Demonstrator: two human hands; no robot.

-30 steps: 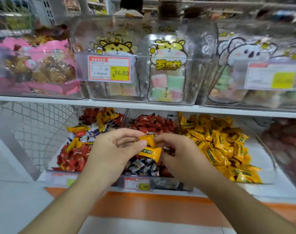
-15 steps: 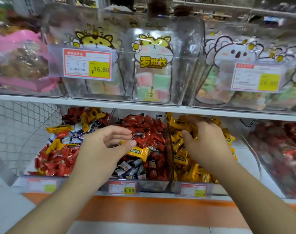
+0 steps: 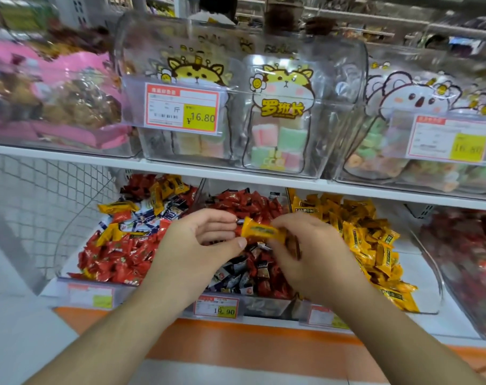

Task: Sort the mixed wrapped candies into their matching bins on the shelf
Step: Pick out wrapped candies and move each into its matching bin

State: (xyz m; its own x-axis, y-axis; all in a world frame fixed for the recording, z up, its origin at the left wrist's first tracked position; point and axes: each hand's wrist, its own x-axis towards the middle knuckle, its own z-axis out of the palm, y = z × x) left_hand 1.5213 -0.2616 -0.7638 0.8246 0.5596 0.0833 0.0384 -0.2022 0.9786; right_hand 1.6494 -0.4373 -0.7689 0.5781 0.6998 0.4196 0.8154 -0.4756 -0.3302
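Both hands meet over the middle bin (image 3: 264,305) of the lower shelf. A yellow wrapped candy (image 3: 262,232) hangs between them. My left hand (image 3: 194,251) pinches its left end between thumb and fingers, and my right hand (image 3: 311,254) grips its right end. The middle bin holds mostly red candies (image 3: 247,202) with dark and white ones in front. The left bin (image 3: 78,284) holds a mix of red, yellow and white-blue candies (image 3: 125,245). The right bin (image 3: 438,295) is full of yellow candies (image 3: 375,245).
The upper shelf (image 3: 236,177) carries clear bins of pastel sweets with price tags (image 3: 182,112). Another bin of red candies (image 3: 469,259) stands at far right. A wire basket (image 3: 39,204) is at the left. Price labels (image 3: 216,305) line the lower shelf front.
My right hand has come back from the yellow bin on the right to the middle and taken hold of the yellow candy that my left hand holds.
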